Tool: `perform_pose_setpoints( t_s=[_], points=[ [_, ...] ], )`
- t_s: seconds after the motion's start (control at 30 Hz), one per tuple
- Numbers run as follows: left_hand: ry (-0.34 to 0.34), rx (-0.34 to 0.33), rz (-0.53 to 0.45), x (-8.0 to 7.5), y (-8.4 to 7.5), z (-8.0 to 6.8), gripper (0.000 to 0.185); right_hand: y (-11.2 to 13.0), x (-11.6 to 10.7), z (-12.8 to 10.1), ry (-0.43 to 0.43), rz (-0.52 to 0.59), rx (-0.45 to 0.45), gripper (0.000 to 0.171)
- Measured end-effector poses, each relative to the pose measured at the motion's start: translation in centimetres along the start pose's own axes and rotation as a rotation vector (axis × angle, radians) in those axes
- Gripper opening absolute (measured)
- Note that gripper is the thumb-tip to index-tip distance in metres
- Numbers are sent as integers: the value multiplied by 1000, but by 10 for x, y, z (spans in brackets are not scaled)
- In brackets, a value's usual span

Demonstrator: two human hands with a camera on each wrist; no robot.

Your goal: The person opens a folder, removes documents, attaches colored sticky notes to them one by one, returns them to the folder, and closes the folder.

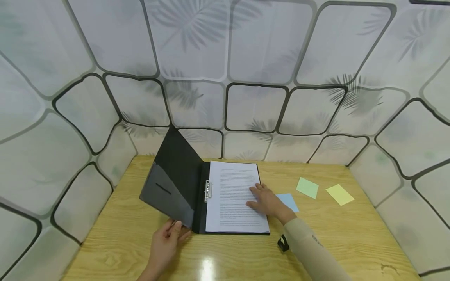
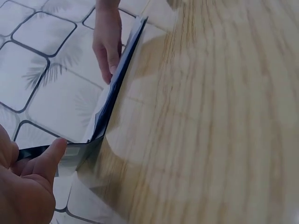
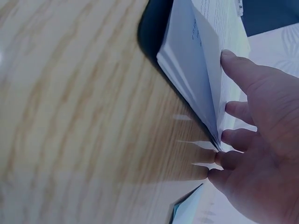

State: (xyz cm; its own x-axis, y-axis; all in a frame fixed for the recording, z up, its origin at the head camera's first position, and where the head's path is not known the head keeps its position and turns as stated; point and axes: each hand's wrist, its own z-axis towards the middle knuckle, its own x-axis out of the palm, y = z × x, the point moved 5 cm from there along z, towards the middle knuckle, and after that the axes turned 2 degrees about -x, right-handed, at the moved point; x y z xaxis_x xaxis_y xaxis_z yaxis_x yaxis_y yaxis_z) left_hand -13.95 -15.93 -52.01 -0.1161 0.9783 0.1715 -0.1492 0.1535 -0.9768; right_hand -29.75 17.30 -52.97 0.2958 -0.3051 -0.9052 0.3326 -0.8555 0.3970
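A black clip folder (image 1: 183, 164) lies spread on the table, its left cover tilted up off the surface. The cover has a grey inner pocket (image 1: 165, 195) with a dark slit. At the cover's lower edge, my left hand (image 1: 164, 246) pinches it between thumb and fingers. Printed sheets (image 1: 233, 199) lie on the right side, beside a metal clip (image 1: 208, 190) at the spine. My right hand (image 1: 268, 201) rests on their right edge with fingers spread. In the right wrist view, the stack's lower corner (image 3: 182, 70) shows slightly fanned layers.
A blue sticky note (image 1: 289, 201), partly covered by the right hand, lies right of the folder. Farther right are a green note (image 1: 307, 187) and a yellow note (image 1: 340, 194). Patterned fabric walls (image 1: 260, 105) stand around the wooden table (image 1: 351, 242).
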Motion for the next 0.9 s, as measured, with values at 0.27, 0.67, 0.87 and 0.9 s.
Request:
perform_pose_setpoints(
  t_s=[0.27,0.67,0.87,0.9],
  points=[
    [-58,-107,17,-8,1,-3,34,0,1,0,-10,-1,-3,71],
    [-150,-195,156,-18,3,-4,40,4,-3,-3,-18,12,-22,70],
    [-158,-179,155,-18,1,-4,40,3,-3,-3,-15,18,-12,71],
    [-160,-175,158,-18,0,-4,39,3,-3,-3,-14,20,-12,71]
  ],
)
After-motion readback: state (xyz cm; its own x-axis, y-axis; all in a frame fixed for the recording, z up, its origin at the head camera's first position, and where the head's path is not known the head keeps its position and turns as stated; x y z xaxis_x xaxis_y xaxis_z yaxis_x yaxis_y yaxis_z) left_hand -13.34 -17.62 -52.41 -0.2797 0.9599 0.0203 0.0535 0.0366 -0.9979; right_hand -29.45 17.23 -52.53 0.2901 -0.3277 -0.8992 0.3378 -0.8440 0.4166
